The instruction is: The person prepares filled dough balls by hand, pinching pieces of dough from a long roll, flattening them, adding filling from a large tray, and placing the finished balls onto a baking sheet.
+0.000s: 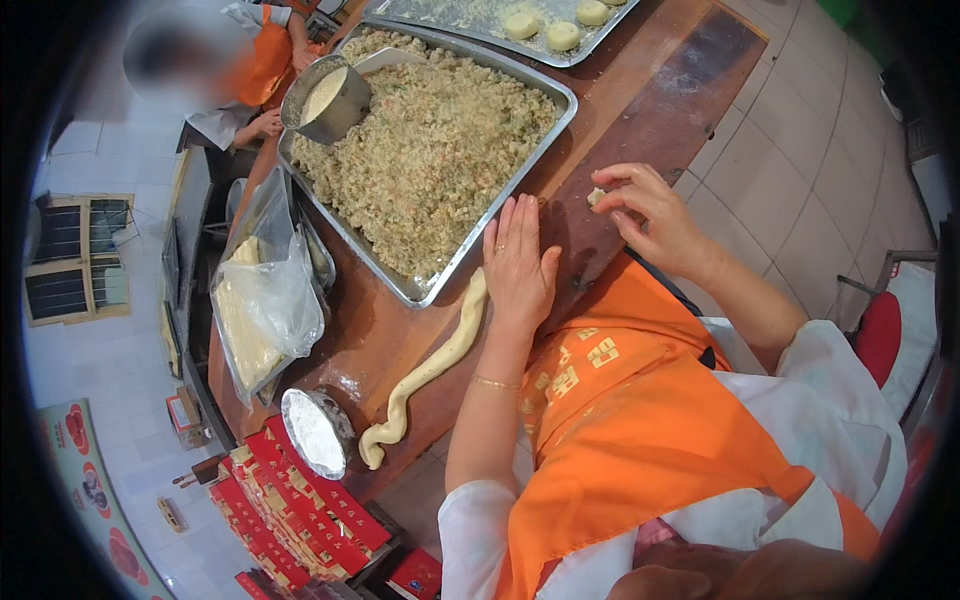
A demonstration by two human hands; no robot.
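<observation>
So there's a long, wavy, pale-yellow dough rope (440,364) on the brown wooden table (640,120), upper end running under the left hand (520,262), which is flat, fingers straight, not gripping. Right hand (645,222) is half curled, fingertips pinching a small pale dough bit (597,197). Just beyond: a rectangular silver metal tray (420,295) heaped with crumbly tan filling (440,150), plus a round metal bowl (344,428) of white powder.

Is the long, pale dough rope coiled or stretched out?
Stretched out: the dough rope runs in a wavy line from beside the left hand toward the round metal bowl of white powder.
</observation>
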